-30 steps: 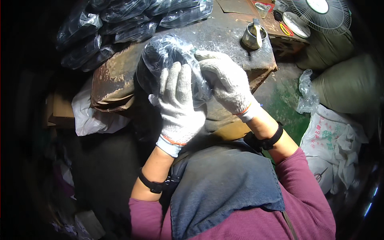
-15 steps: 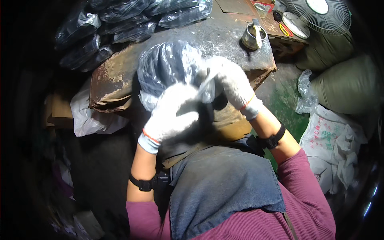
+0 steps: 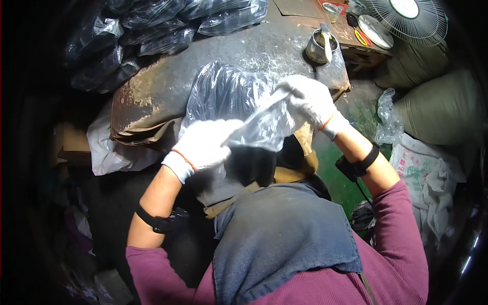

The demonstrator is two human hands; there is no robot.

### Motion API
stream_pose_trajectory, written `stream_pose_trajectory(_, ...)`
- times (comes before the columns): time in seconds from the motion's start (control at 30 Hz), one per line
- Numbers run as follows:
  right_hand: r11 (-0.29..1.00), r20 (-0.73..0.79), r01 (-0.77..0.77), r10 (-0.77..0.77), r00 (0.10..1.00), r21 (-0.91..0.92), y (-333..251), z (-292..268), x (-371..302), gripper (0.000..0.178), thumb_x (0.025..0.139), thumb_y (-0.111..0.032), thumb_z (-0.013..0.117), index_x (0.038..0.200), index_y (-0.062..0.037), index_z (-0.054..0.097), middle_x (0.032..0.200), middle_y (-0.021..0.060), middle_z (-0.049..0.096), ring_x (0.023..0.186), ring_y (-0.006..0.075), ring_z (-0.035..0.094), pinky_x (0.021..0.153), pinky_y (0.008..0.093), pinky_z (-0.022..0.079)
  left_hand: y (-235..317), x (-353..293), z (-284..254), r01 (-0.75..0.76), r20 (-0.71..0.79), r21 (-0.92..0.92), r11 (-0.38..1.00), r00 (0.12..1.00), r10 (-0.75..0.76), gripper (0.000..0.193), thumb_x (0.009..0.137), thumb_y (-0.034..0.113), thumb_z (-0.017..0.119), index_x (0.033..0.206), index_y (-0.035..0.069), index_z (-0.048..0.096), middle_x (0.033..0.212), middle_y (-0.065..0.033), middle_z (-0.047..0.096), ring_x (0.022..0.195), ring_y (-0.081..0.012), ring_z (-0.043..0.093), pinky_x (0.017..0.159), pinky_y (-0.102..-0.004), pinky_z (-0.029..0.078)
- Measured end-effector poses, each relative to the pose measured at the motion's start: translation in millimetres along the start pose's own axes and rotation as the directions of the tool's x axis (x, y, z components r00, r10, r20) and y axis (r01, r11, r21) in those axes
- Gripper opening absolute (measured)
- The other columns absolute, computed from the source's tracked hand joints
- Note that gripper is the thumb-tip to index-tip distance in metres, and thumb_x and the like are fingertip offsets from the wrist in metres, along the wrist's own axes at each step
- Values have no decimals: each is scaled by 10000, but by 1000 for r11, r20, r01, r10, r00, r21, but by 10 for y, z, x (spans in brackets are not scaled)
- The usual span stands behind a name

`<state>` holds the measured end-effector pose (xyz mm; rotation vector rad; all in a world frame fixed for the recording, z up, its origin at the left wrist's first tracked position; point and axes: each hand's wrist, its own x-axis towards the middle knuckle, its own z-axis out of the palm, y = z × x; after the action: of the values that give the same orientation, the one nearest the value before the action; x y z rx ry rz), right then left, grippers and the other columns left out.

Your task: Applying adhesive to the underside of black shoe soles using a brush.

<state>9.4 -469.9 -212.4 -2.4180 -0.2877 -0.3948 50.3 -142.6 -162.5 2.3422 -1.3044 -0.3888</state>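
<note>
A clear plastic bag point(image 3: 226, 94) with dark contents rests at the near edge of the worktable point(image 3: 168, 96), in front of my body. Its loose end is pulled taut between my two hands and slants up to the right. My left hand point(image 3: 203, 145), in a white knit glove, grips the lower left side of that loose plastic. On the other side my right hand point(image 3: 311, 100), gloved the same way, is closed on the upper right corner. What exactly the dark contents are cannot be made out through the glare.
Several filled plastic bags point(image 3: 168, 40) are piled at the table's far left. A metal cup point(image 3: 316, 53) with a brush stands near the right corner. Beyond it are scissors point(image 3: 363, 38) and a fan point(image 3: 406, 23). Stuffed sacks point(image 3: 439, 109) and a white sack point(image 3: 422, 178) lie at right.
My hands have spread apart, the left down and leftward, the right outward. The bag's loose end is now stretched between them, and the bag has tipped and shifted slightly right.
</note>
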Motion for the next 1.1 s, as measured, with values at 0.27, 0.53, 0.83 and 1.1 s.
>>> stream_pose_trajectory(0.27,993,65,-96,100,993,-72,401,468,529,322,997,-204,605,1266,-46,686,1221,178,709,1140,313,676,1016,375,520,-857,919,-495,373,-576,407,834,814,-83,256,878,167,624,1108,156,736,1116,-124,714,1021,-343,686,880,-459,544)
stream_pose_trajectory(0.53,743,42,-176,195,980,645,432,816,438,292,1088,-188,541,1295,-23,664,1299,123,674,1212,196,615,1068,349,490,-1879,944,154,-126,6,-900,-417,953,-302,434,1116,188,489,1484,-37,540,1455,-161,627,1299,-250,624,1170,-375,464)
stream_pose_trajectory(0.83,837,-162,255,-201,966,484,-1021,31,1851,333,1003,-195,624,1298,-79,726,1178,148,756,1075,253,711,959,373,553,-1293,902,-2200,-140,-417,-874,466,709,-569,252,946,271,721,1095,73,764,1010,-47,757,956,-173,704,898,-319,557)
stream_pose_trajectory(1.1,579,-148,339,-352,924,741,-363,-554,2391,350,1044,-119,546,1348,-69,712,1193,78,765,1039,161,702,940,330,553,-10,834,-1664,-459,-494,-865,203,848,-191,340,1067,198,552,1320,1,666,1253,-119,717,1133,-219,689,1003,-357,547)
